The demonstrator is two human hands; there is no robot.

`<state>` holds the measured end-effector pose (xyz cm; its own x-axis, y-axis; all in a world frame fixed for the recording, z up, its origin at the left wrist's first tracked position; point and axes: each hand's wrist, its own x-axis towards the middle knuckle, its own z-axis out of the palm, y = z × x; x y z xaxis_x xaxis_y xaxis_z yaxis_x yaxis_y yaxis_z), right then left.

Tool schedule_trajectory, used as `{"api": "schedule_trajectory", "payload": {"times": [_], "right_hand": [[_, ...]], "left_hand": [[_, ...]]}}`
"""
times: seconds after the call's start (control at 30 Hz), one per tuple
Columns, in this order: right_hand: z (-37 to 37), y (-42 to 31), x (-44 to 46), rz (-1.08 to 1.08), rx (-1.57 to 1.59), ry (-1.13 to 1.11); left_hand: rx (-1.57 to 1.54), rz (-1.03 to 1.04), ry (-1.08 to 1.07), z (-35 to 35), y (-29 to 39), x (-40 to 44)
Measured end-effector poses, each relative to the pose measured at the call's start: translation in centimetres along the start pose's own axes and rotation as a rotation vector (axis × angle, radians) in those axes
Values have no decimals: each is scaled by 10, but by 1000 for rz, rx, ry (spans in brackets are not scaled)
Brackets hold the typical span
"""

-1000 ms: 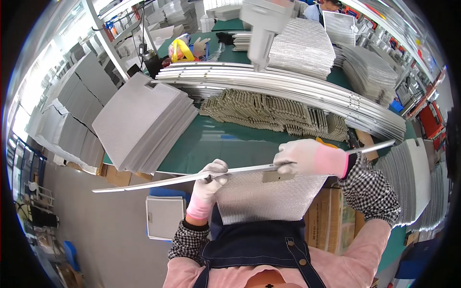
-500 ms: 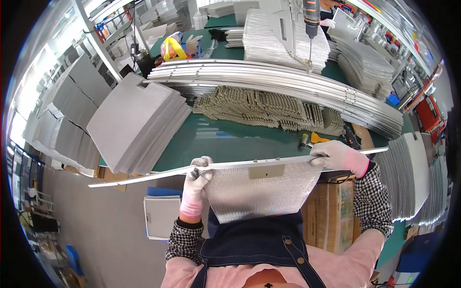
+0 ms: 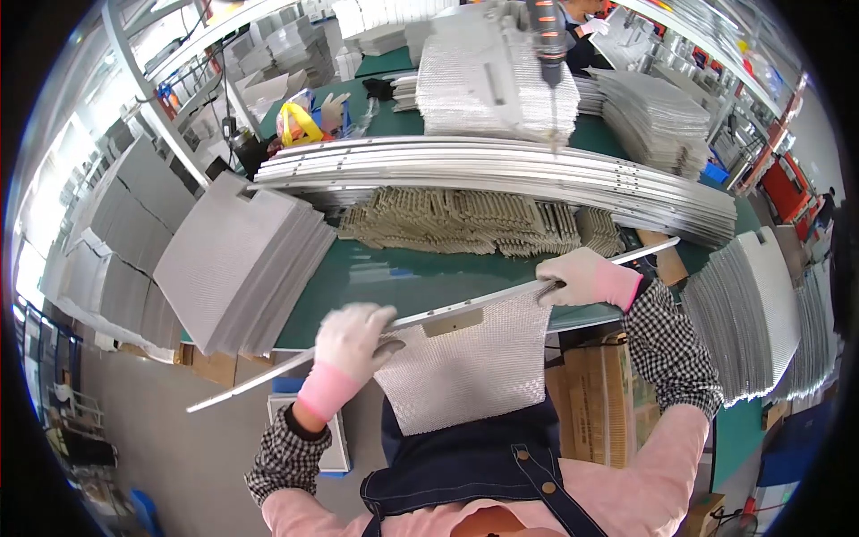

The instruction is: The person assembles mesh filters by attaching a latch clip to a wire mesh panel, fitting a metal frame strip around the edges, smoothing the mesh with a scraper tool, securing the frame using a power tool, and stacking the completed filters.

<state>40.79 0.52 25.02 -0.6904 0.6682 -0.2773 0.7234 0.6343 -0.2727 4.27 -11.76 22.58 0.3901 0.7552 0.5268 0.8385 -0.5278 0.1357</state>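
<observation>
A silvery mesh panel (image 3: 474, 371) hangs in front of the apron, its top edge against a long thin metal strip (image 3: 268, 374). A small tan rectangle (image 3: 454, 323) shows at the panel's upper edge. The strip slants, its left end lower than its right. My left hand (image 3: 351, 345), in a white and pink glove, is closed over the strip at the panel's upper left corner. At the upper right corner my right hand (image 3: 580, 276), gloved alike, pinches strip and panel together.
Metal rails (image 3: 501, 166) lie across the green table (image 3: 385, 282), behind piled khaki corrugated pieces (image 3: 465, 219). Panel stacks stand left (image 3: 237, 268) and right (image 3: 743, 313). A power screwdriver (image 3: 548, 45) hangs above. Below is a cardboard box (image 3: 595, 403). A co-worker's gloved hand (image 3: 592, 27) shows behind.
The strip has tilted, its left end dropping and its right part rising. My left hand now reaches over the strip, and my right hand has shifted left. The view has also shifted.
</observation>
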Motion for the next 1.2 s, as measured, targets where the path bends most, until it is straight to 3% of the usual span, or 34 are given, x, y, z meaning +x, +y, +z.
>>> {"api": "schedule_trajectory", "payload": {"times": [0.03, 0.13, 0.2, 0.27, 0.3, 0.33, 0.4, 0.43, 0.63, 0.73, 0.8, 0.93, 1.0, 1.07, 1.13, 1.2], "right_hand": [[-4, -2, 0, -35, 57, -38], [0, 5, 1, -143, 211, -92], [0, 2, 4, -97, 228, -157], [2, -2, 9, -19, 504, -108], [11, -4, 13, -89, 574, 67], [20, -10, 18, -94, 578, 64], [41, -26, 27, 38, 1032, 360], [53, -30, 30, 48, 1091, 409], [131, -63, 8, 134, 1227, 390], [173, -56, -20, 229, 1294, 271], [199, -46, -34, 321, 1443, 381], [224, -39, -41, 308, 1575, 480], [236, -36, -40, 351, 1632, 643], [251, -30, -42, 353, 1610, 639], [267, -23, -46, 315, 1622, 694], [270, -23, -49, 336, 1598, 695]], "left_hand": [[-91, -135, -192, 22, -13, -14], [-126, -211, -342, 29, -25, -17], [-170, -209, -322, 25, -32, -13], [-206, -302, -364, 10, -41, -10], [-275, -345, -361, 4, -47, -12], [-272, -351, -363, -2, -53, -14], [-378, -467, -386, -10, -62, -18], [-412, -504, -372, -12, -62, -21], [-490, -677, -328, -6, -91, -50], [-639, -726, -234, -1, -106, -63], [-835, -835, -365, -4, -120, -65], [-863, -718, -240, 14, -116, -55], [-1065, -927, -142, 31, -103, -56], [-1279, -1102, 117, 69, -91, -72], [-1132, -1067, 182, 93, -73, -86], [-1236, -1117, 183, 94, -45, -90]]}}
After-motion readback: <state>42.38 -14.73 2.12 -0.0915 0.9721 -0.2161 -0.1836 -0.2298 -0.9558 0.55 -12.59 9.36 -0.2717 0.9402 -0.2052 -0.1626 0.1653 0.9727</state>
